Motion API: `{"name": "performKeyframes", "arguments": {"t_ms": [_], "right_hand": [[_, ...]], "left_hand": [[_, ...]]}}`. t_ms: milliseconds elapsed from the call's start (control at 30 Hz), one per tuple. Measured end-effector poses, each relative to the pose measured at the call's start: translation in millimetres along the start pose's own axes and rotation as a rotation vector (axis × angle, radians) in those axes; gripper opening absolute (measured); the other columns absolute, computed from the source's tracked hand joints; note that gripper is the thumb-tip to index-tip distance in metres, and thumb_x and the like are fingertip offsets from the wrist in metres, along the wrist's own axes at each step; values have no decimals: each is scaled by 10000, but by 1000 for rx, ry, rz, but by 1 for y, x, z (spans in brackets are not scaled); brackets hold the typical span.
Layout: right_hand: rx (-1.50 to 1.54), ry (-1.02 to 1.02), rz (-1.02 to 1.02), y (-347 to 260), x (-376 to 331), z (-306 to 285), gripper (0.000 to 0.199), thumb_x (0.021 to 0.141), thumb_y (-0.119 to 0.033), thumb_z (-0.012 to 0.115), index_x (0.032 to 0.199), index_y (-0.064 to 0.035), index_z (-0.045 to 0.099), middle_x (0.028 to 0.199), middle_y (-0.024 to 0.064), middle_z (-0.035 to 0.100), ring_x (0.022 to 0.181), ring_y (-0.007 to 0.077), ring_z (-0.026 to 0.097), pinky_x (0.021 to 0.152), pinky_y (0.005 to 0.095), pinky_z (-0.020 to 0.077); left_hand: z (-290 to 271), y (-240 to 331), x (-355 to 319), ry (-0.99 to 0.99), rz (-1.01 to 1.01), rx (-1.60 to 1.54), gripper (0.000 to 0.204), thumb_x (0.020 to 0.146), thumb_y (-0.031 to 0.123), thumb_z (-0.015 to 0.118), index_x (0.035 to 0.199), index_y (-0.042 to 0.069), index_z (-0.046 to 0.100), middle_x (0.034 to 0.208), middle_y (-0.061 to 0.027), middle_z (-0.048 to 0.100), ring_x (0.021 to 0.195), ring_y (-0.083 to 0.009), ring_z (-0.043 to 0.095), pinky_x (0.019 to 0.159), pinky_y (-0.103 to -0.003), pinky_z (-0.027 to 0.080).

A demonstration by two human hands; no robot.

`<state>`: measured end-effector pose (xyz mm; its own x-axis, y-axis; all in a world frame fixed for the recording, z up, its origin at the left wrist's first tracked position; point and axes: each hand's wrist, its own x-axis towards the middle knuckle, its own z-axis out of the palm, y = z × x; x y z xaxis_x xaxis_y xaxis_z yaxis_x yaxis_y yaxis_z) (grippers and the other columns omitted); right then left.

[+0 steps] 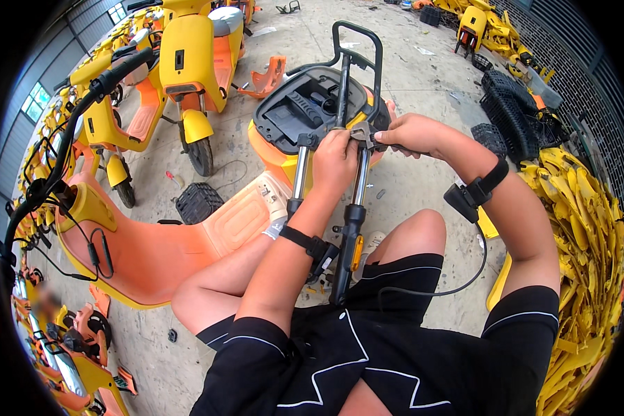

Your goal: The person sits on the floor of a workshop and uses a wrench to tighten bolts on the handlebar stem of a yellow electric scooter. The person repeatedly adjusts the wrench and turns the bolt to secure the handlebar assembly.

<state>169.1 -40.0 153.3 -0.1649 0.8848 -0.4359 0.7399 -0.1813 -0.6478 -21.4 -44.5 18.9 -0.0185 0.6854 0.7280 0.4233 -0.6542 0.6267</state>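
1. Head view — you sit on the floor (409,90) with a scooter fork (357,208) upright between your knees, its two legs running up to the crown at chest height.
2. Your left hand (334,161) is closed around the top of the fork, between the legs, and steadies it.
3. Your right hand (410,133) is closed on a small metal tool (365,132) set against the crown — whether wrench or pliers, you cannot tell from here.
4. Just behind the fork stands a black tray (305,104) on a yellow scooter body; an orange-and-yellow frame (152,249) lies to your left.
5. By the look of it, you are working a fastener at the crown, mid-step.
6. The next move likely calls for a firm left grip while the right turns — a slip would throw the tool toward your knuckles.
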Motion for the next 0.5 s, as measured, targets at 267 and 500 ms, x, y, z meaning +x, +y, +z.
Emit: {"name": "performKeyframes", "arguments": {"t_ms": [267, 500], "right_hand": [[-83, 6, -44, 0, 9, -4, 523, 907, -538, 745, 788, -29, 718, 629, 18, 552, 512, 119, 496, 460, 281, 368], [-76, 54, -52, 2, 7, 8, 625, 877, -625, 729, 711, -25, 669, 599, 31, 536, 476, 138, 485, 429, 297, 373]], "left_hand": [[2, -5, -1, 15, -37, -60, 162, 893, 17, 708, 1052, -17, 718, 985, -151, 724, 879, -320, 713, 778, -351, 551], [-1, -1, 0, 14, -63, -118, 134, 857, 36, 719, 983, -10, 719, 974, -151, 719, 898, -362, 692, 790, -396, 551]]}}
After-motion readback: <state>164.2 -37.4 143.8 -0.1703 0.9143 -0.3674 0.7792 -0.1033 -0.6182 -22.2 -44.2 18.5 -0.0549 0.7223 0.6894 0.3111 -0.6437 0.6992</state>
